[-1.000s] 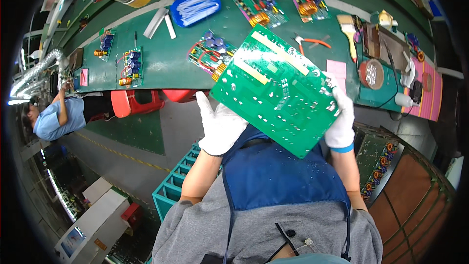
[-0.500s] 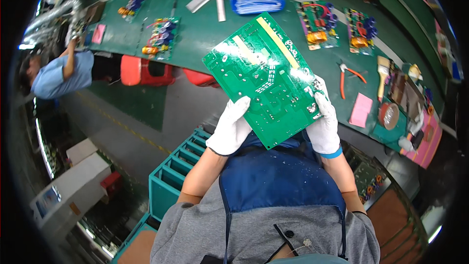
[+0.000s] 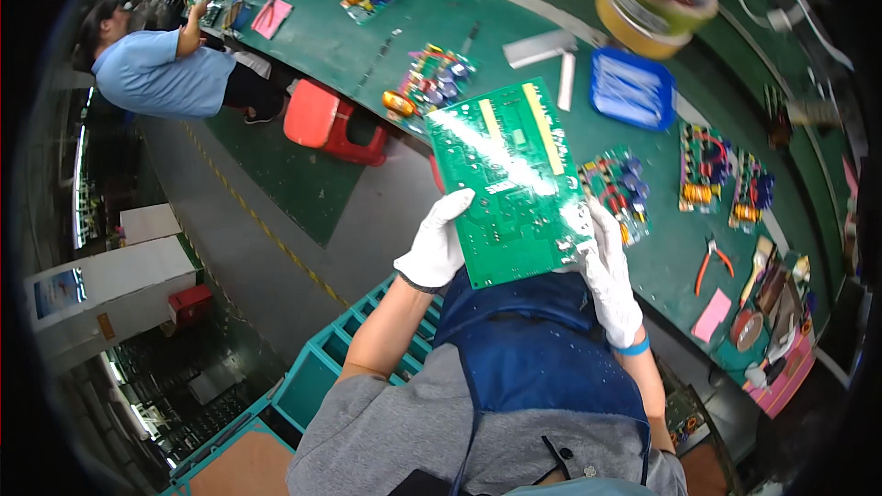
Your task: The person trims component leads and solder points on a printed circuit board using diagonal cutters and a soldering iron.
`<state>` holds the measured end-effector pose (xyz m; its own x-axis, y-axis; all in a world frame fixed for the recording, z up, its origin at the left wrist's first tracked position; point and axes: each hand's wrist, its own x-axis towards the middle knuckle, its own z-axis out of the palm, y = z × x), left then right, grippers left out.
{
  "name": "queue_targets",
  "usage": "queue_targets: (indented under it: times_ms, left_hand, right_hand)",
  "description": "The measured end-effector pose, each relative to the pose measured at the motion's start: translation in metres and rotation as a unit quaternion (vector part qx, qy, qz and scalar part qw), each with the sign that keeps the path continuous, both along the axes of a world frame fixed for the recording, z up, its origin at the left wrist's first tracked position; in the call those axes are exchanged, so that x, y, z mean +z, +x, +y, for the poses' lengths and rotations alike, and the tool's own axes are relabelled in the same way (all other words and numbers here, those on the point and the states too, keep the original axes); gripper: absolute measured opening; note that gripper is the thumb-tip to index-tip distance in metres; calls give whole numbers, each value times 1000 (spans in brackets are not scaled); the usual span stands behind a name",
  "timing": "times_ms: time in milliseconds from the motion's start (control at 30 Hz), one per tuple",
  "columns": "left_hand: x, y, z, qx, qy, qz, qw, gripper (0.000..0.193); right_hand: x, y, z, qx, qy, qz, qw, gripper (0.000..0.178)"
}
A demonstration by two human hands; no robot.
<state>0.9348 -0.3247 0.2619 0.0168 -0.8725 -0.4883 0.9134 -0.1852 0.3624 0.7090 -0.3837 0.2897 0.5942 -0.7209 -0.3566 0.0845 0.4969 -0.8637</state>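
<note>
A green circuit board [image 3: 510,234] is held up in front of my apron, its soldered side facing me, with two yellow strips near the far edge and bright glare across it. My left hand [image 3: 435,243], in a white glove, grips its left edge with the thumb on top. At the right edge my gloved right hand [image 3: 608,271] holds the board, fingers along its side. Just beyond the board, a populated circuit board [image 3: 617,191] lies partly covered on the green bench [image 3: 340,50].
Populated boards [image 3: 706,167] lie along the bench. A blue tray [image 3: 632,89] of white strips, a yellow bucket [image 3: 654,2], orange-handled cutters [image 3: 712,264], a brush [image 3: 757,266] and a tape roll [image 3: 746,329] sit there too. A red stool [image 3: 317,115] and a person in blue [image 3: 165,73] are left.
The view has swung left, so the bench things sit farther right and lower. Turned slightly more upright, the board stays in both hands. Another populated board has come into sight behind it.
</note>
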Motion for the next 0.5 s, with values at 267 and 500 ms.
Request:
queue_targets:
  times_ms: [267, 500]
  left_hand:
    - [-40, 237, -73, 175, -54, -146, 972, 47]
    - [-165, 423, -155, 410, -39, -71, 909, 44]
  right_hand:
    - [-20, 80, 1, -152, 129, 36, 979, 36]
    - [-22, 92, 9, -233, 137, 116, 956, 40]
